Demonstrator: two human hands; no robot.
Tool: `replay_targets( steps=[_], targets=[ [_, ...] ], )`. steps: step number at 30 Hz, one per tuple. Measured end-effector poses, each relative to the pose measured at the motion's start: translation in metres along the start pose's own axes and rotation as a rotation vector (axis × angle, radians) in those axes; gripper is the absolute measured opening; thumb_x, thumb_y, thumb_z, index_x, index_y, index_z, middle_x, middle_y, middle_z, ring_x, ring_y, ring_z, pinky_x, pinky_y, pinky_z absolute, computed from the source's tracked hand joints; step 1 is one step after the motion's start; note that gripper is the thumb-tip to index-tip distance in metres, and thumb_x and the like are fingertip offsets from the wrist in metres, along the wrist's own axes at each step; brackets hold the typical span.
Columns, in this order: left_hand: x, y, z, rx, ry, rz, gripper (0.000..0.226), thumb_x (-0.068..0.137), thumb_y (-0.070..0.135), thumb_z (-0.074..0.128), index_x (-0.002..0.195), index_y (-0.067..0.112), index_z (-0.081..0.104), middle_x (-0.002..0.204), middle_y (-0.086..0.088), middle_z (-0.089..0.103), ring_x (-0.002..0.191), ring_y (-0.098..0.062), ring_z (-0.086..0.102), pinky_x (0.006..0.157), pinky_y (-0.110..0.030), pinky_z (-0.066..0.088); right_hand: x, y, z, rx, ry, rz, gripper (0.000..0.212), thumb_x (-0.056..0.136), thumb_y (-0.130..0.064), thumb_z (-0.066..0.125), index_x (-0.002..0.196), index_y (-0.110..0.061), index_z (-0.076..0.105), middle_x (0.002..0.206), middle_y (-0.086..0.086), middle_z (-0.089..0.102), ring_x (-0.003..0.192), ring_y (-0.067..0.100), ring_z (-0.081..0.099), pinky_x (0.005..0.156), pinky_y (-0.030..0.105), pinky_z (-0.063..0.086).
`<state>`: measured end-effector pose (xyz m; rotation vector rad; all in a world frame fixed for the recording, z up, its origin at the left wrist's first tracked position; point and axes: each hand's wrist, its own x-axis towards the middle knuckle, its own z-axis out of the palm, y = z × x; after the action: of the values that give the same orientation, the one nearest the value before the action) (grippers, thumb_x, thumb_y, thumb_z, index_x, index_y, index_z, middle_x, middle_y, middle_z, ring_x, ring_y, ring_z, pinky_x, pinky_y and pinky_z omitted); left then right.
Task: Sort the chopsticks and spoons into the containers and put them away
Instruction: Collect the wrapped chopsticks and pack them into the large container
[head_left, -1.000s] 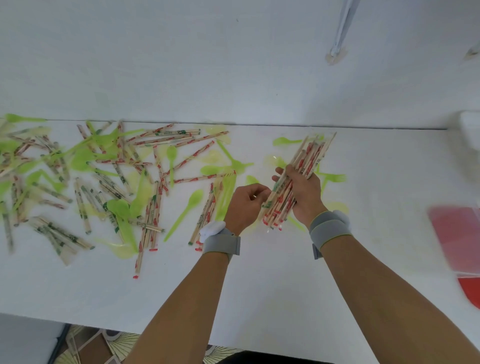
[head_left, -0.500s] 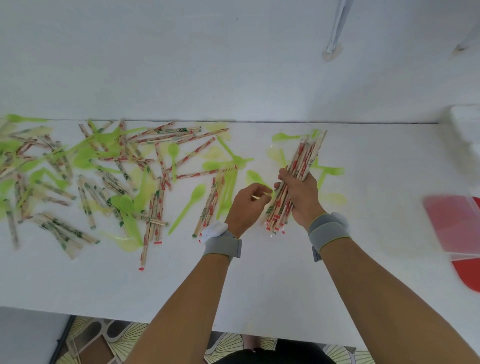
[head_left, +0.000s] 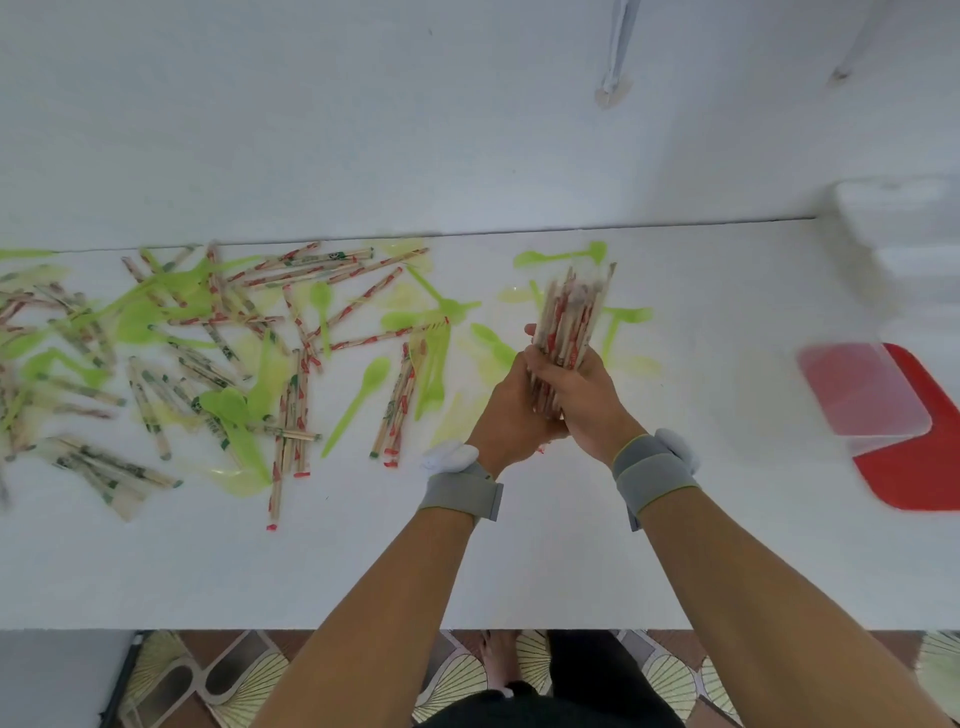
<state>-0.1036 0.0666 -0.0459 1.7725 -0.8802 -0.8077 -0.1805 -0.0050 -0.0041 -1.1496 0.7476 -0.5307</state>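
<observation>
Both hands meet over the white worktop (head_left: 571, 561) and grasp one bundle of wrapped chopsticks (head_left: 569, 322). The right hand (head_left: 584, 402) curls around the lower part of the bundle, and the left hand (head_left: 511, 410) closes against it from the other side, so the two hands touch. The bundle stands nearly upright, its upper ends fanning slightly above the fingers and blurred.

To the left of the hands, loose chopsticks (head_left: 291, 415) and green plastic spoons (head_left: 358, 400) lie scattered and overlapping across the worktop. A few more green spoons lie just beyond and beside the bundle.

Well to the right of the hands sits a clear container (head_left: 862, 389), resting partly over a red lid (head_left: 924, 457). Farther right and beyond, a second pale container (head_left: 898, 218) is blurred. Grey wristbands (head_left: 652, 475) wrap both wrists.
</observation>
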Motion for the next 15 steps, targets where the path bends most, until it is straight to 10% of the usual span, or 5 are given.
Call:
replay_targets(
  steps=[7, 15],
  targets=[
    [-0.012, -0.016, 0.030, 0.095, 0.171, -0.070, 0.017, 0.081, 0.020, 0.065, 0.095, 0.028, 0.064, 0.087, -0.006, 0.071, 0.079, -0.020, 0.068, 0.067, -0.051, 0.056, -0.020, -0.012, -0.018, -0.074, -0.118, -0.127, 0.025, 0.078, -0.012, 0.085, 0.100, -0.015, 0.075, 0.095, 0.001, 0.076, 0.096, 0.017, 0.072, 0.084, 0.029, 0.055],
    [-0.024, 0.018, 0.037, -0.092, 0.291, -0.052, 0.039, 0.093, 0.003, 0.064, 0.130, -0.004, 0.055, 0.119, -0.022, 0.064, 0.111, -0.034, 0.061, 0.082, -0.027, 0.047, -0.021, -0.018, -0.009, -0.309, -0.089, -0.189, 0.028, 0.081, -0.019, 0.086, 0.089, 0.003, 0.070, 0.079, 0.020, 0.069, 0.075, 0.024, 0.069, 0.072, 0.039, 0.059]
  ],
)
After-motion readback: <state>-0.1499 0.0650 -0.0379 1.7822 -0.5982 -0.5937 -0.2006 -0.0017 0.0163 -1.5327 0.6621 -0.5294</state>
